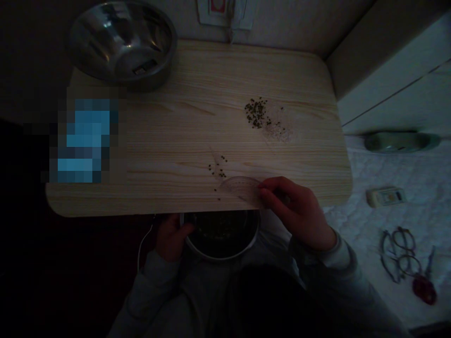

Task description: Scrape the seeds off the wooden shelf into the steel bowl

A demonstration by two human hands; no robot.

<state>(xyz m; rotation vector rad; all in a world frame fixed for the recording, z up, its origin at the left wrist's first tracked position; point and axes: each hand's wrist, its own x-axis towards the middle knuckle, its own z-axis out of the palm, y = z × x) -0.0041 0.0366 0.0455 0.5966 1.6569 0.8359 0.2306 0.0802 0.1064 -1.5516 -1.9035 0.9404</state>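
Fingers of the right hand (299, 211) pinch a clear, curved protractor (239, 184) at the near edge of the wooden table (158, 192), beside a few scattered dark seeds (221, 171). Below that edge, the left hand (172, 238) grips a round pot (219, 257) by its side; a denser seed pile (256, 112) lies farther back.

Glossy metal gleaming on the bowl (123, 47)! Matt, wood-grained surface (169, 150) here, and the protractor (239, 184) looks smooth, clear plastic.

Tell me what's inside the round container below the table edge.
Inside the round container, held by the left hand, dark greenish contents show, too dim to identify. The tabletop covers its far side, so anything there is hidden.
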